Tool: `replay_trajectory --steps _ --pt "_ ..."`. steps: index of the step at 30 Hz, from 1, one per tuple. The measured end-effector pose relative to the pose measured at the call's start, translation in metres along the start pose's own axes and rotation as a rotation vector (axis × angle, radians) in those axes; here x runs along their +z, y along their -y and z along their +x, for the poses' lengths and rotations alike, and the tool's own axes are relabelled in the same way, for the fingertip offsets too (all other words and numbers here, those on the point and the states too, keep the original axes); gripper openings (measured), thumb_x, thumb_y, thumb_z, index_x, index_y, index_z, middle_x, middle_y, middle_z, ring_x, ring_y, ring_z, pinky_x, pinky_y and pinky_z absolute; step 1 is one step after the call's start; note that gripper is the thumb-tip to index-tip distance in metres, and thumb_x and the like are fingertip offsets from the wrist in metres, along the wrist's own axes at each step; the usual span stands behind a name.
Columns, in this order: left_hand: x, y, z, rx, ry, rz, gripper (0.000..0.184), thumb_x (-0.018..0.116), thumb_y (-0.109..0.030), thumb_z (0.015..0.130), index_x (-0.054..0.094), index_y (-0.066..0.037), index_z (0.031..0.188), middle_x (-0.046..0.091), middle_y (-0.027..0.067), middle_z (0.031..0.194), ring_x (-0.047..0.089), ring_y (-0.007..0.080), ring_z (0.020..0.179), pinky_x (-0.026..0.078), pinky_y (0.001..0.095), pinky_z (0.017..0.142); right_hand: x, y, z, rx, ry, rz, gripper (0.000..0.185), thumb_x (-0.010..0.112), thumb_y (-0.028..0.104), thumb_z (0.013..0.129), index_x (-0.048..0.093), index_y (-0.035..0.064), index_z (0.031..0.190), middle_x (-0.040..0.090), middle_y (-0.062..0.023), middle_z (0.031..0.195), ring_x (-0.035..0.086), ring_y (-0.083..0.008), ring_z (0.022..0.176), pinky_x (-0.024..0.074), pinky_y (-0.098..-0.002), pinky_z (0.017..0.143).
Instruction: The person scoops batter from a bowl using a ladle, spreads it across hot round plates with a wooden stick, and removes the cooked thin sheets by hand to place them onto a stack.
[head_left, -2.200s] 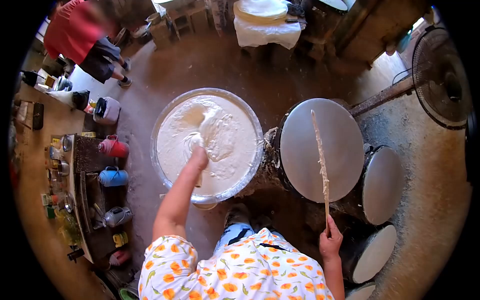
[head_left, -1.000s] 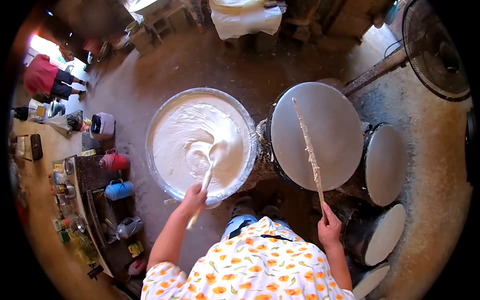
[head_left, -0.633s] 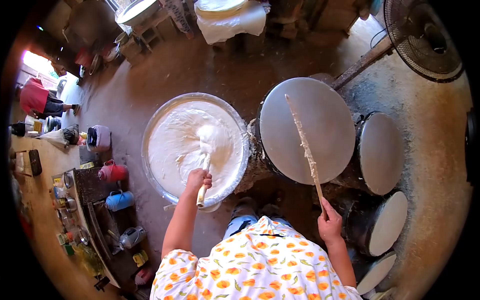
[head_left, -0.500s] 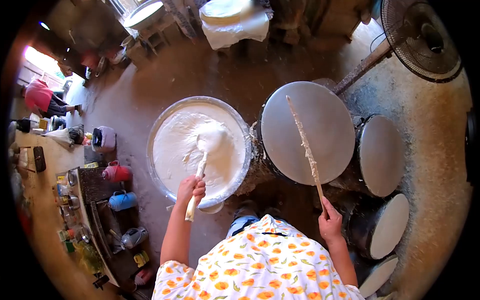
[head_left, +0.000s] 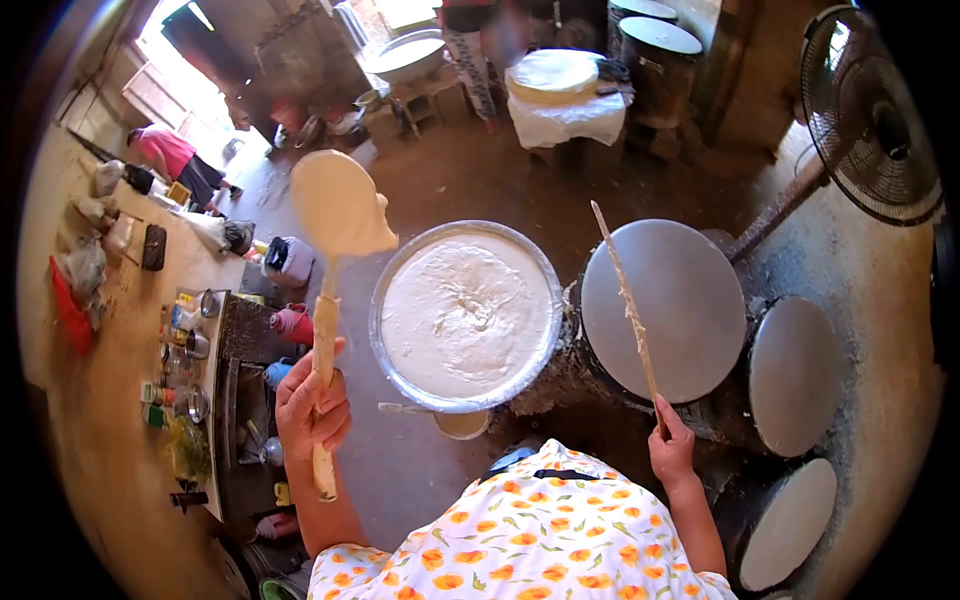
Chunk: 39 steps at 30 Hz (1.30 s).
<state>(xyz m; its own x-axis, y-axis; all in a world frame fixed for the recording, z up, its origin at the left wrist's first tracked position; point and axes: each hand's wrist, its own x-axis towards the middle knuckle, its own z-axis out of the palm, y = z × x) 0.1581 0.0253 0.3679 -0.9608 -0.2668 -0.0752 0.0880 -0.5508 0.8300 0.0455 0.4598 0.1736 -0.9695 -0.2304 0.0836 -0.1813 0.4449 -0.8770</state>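
Observation:
My left hand point(head_left: 312, 402) is closed round the wooden handle of a ladle point(head_left: 325, 345), raised up and left of the basin. Pale batter point(head_left: 335, 200) coats the ladle's head and bulges over its right edge. The wide metal basin point(head_left: 376, 345) holds thick white batter point(head_left: 460, 310) with a rough, swirled surface. My right hand point(head_left: 672, 440) grips the lower end of a thin wooden stick point(head_left: 630, 310), crusted with dried batter. From my view this stick crosses the left part of a round grey griddle point(head_left: 690, 300); I cannot tell whether it touches.
More round griddles point(head_left: 795, 375) point(head_left: 790, 525) stand along the right. A fan point(head_left: 875, 115) is at the upper right. At the back, a white-draped stand point(head_left: 565, 120) bears a pale round stack point(head_left: 553, 76). Another person point(head_left: 175, 160) bends at the far left, near a cluttered table point(head_left: 225, 400).
My left hand has lifted the ladle out of the batter, up and to the left. My right hand still holds the stick. The whole view has shifted, showing more of the room's back.

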Motion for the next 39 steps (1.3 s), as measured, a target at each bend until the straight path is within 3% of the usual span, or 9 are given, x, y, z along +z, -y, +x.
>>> replay_trajectory --steps 4,10,13,17,25,27,35,38,39 --pt "0.007 0.021 0.002 -0.054 -0.288 0.271 0.027 0.041 -0.013 0.096 0.047 0.003 0.118 0.044 0.0021 0.067 0.036 0.0047 0.038 0.034 0.0217 0.031 0.0 0.001 0.002 -0.007 0.034 0.005 0.052 0.051 -0.011 0.075 0.056 0.0044 0.124 0.063 -0.0179 0.115 0.064 -0.0248 0.101 0.0492 -0.0285 0.082" --pt "-0.025 0.097 0.021 -0.344 -0.386 0.136 0.014 0.043 -0.011 0.095 0.049 0.0 0.1 0.047 0.0022 0.066 0.039 0.0049 0.04 0.036 0.0211 0.034 -0.001 0.0 -0.005 -0.103 0.11 0.015 0.055 0.052 -0.009 0.073 0.057 0.0098 0.125 0.065 -0.0177 0.099 0.065 -0.0281 0.083 0.0506 -0.0308 0.071" --pt "0.0 0.101 0.031 -0.35 -0.317 0.283 0.01 0.044 -0.011 0.093 0.049 -0.002 0.09 0.048 0.0024 0.065 0.039 0.0052 0.04 0.036 0.0213 0.033 -0.007 0.002 -0.01 -0.206 0.144 -0.127 0.059 0.055 -0.008 0.07 0.058 0.0166 0.124 0.053 -0.0133 0.071 0.054 -0.0302 0.061 0.0477 -0.0377 0.056" --pt "0.065 0.107 0.057 -0.266 -0.146 0.486 0.009 0.046 -0.01 0.091 0.047 -0.004 0.084 0.047 0.0013 0.061 0.039 0.0064 0.036 0.034 0.0221 0.031 -0.013 0.011 -0.011 -0.299 0.076 -0.187 0.061 0.057 -0.005 0.072 0.057 0.0237 0.125 0.049 -0.0105 0.067 0.053 -0.0294 0.057 0.0481 -0.0389 0.054" --pt "0.172 0.195 0.101 -0.086 0.141 0.629 0.023 0.042 -0.01 0.094 0.055 -0.001 0.111 0.047 -0.0009 0.059 0.044 0.0063 0.037 0.036 0.0213 0.032 -0.043 -0.011 -0.047 -0.13 -0.228 -0.41 0.064 0.058 -0.005 0.071 0.054 0.023 0.129 0.05 -0.011 0.073 0.053 -0.0293 0.06 0.0473 -0.0382 0.055" --pt "0.186 0.222 0.107 -0.137 0.221 0.614 0.029 0.043 -0.011 0.095 0.053 -0.003 0.121 0.048 -0.0002 0.061 0.046 0.0067 0.039 0.037 0.0205 0.034 -0.048 -0.02 -0.066 0.023 -0.26 -0.498 0.07 0.06 -0.001 0.072 0.048 0.0307 0.133 0.05 -0.0097 0.078 0.055 -0.031 0.067 0.0489 -0.0412 0.06" --pt "0.192 0.332 0.143 -0.381 0.488 0.59 0.036 0.048 -0.011 0.093 0.05 -0.005 0.128 0.051 0.0008 0.067 0.048 0.0084 0.043 0.038 0.0231 0.038 -0.047 -0.059 -0.135 0.379 -0.301 -0.515 0.068 0.055 0.001 0.073 0.047 0.0283 0.134 0.054 -0.0143 0.082 0.057 -0.0356 0.072 0.0489 -0.0442 0.065" --pt "0.169 0.363 0.17 -0.164 0.613 0.779 0.04 0.049 -0.011 0.089 0.05 -0.005 0.129 0.055 0.0064 0.069 0.055 0.0175 0.047 0.044 0.0307 0.043 -0.043 -0.057 -0.14 0.519 -0.27 -0.532 0.068 0.056 0.003 0.073 0.046 0.0296 0.135 0.055 -0.015 0.085 0.057 -0.0359 0.073 0.0492 -0.0444 0.066" --pt "0.164 0.361 0.181 0.237 0.713 1.097 0.043 0.051 -0.013 0.087 0.049 -0.004 0.129 0.057 0.0104 0.075 0.058 0.0232 0.054 0.047 0.036 0.049 -0.041 -0.055 -0.141 0.563 -0.259 -0.546 0.068 0.056 0.003 0.073 0.046 0.0301 0.135 0.056 -0.0152 0.085 0.057 -0.0358 0.073 0.0493 -0.0444 0.066"
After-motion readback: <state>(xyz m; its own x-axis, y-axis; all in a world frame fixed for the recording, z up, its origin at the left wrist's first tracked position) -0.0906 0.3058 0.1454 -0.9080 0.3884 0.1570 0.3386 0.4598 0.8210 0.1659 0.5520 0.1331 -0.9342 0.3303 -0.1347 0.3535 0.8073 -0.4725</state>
